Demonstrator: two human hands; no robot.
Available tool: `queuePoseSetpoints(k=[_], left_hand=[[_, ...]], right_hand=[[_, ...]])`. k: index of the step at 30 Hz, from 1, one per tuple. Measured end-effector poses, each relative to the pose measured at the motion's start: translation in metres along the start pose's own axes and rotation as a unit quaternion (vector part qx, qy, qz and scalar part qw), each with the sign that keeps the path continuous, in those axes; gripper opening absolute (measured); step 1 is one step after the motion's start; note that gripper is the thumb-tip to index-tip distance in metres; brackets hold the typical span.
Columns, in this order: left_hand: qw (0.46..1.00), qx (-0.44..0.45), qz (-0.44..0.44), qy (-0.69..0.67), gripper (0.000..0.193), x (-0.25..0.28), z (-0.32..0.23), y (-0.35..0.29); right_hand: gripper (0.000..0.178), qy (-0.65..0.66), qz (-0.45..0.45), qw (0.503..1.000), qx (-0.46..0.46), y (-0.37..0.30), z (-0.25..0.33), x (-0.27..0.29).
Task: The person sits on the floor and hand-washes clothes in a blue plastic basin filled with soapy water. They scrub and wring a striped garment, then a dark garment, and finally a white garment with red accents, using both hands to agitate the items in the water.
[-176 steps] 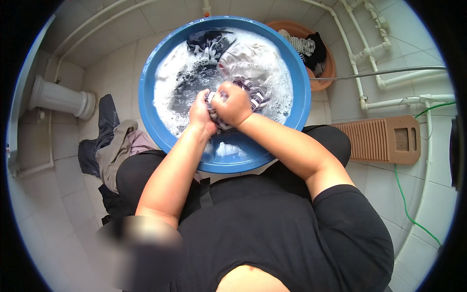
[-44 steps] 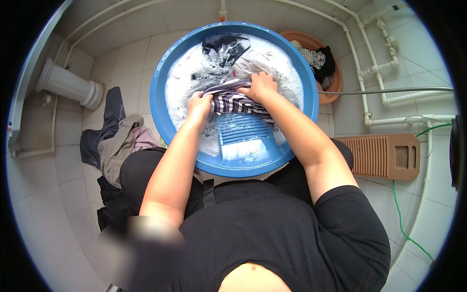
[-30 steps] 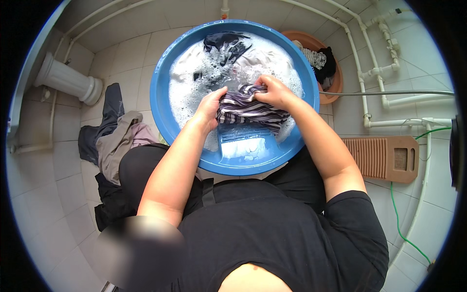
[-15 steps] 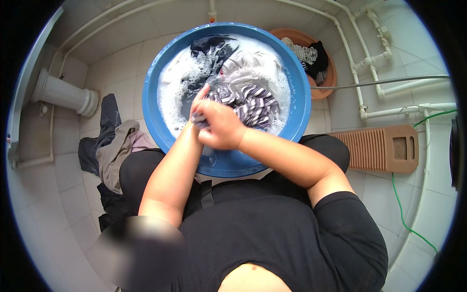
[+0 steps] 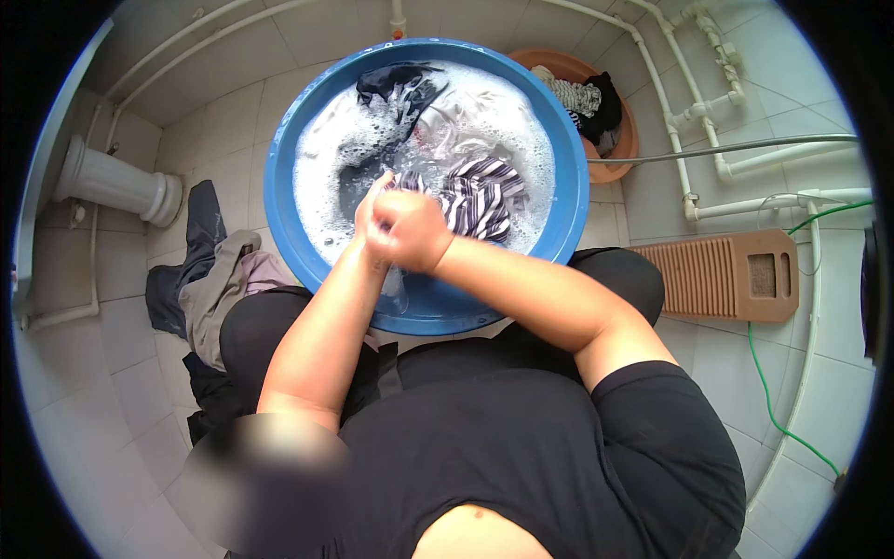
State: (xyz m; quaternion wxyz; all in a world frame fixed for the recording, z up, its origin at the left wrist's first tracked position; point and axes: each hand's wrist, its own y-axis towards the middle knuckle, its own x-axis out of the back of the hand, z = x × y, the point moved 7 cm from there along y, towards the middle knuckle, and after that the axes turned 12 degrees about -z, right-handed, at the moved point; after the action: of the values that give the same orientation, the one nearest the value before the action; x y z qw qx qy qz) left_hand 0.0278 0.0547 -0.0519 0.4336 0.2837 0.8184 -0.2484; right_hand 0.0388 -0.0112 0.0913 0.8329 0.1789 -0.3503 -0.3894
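A black, white and purplish striped garment (image 5: 484, 197) lies bunched in the foamy water of a large blue basin (image 5: 284, 224). My right hand (image 5: 416, 231) is closed in a fist on part of that cloth, slightly smeared by motion. Pressed against it is my left hand (image 5: 369, 207), its fingers gripping the same cloth and partly hidden behind the right one. Both hands are over the near left part of the basin. A dark garment (image 5: 396, 84) and white cloth (image 5: 470, 116) soak in the suds toward the far side.
An orange basin (image 5: 629, 144) with clothes stands at the far right. A brown washboard (image 5: 698, 277) lies to the right, beside a green cord (image 5: 759, 373) and white pipes (image 5: 684, 168). Piled clothes (image 5: 200, 289) lie on the tiled floor at left, near a white pedestal (image 5: 121, 182).
My right hand has shifted slightly left and down against my left hand, rubbing the striped cloth. The striped garment in the water has changed its folds. The whole view has shifted a little.
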Motion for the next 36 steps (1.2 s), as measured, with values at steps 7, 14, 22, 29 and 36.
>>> queuePoseSetpoints(k=[7, 14, 22, 29, 36], left_hand=[[0.951, 0.011, -0.165, 0.261, 0.022, -0.060, -0.057, -0.001], [0.408, 0.016, 0.055, 0.911, 0.075, -0.026, -0.040, -0.002], [0.455, 0.003, 0.055, 0.889, 0.085, -0.047, -0.055, -0.005], [0.589, -0.150, 0.146, 0.781, 0.125, -0.078, -0.047, -0.023], [0.714, -0.128, 0.142, 0.673, 0.101, -0.119, -0.039, -0.031]], right_hand=[[0.039, -0.229, -0.020, 0.964, -0.133, 0.037, -0.133, 0.040], [0.048, -0.413, 0.346, 0.836, -0.103, 0.012, -0.136, 0.014], [0.043, -0.315, 0.280, 0.879, -0.223, 0.042, -0.137, 0.027], [0.024, 0.401, -0.016, 0.818, -0.413, 0.115, 0.000, 0.066], [0.012, 0.615, 0.029, 0.726, -0.306, 0.122, 0.057, 0.120]])
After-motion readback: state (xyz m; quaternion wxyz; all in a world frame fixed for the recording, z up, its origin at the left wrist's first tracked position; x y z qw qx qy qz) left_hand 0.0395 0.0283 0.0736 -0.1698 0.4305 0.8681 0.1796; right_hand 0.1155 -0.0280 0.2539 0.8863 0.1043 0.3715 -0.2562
